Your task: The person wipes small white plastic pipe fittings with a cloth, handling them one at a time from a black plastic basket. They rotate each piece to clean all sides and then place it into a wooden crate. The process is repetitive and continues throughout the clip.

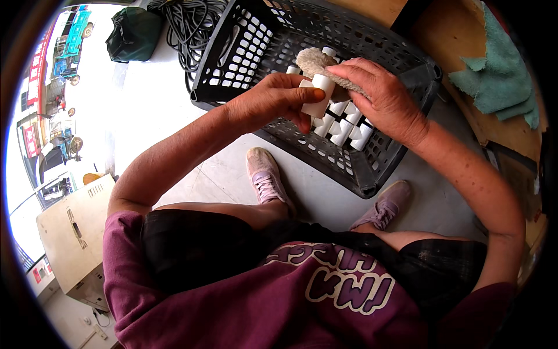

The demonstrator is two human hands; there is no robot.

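My left hand [285, 98] grips a white plastic pipe tee [317, 102], its thumb across the front of the fitting. A beige terry cloth [314, 62] is pinched in my right hand [383, 96], right against the upper side of that tee. Both hands are above a black perforated plastic crate [244, 56]. Down in the crate lie several more white pipe tees [342, 132], some of them side by side in rows. The hands and cloth hide part of the crate's contents.
Coiled black cable [192, 32] and a dark green bag [135, 35] lie beyond the crate's left side. A teal cloth [501, 74] hangs over wooden boards at right. A cardboard box [78, 231] stands at left. My shoes [264, 172] flank the crate's near edge.
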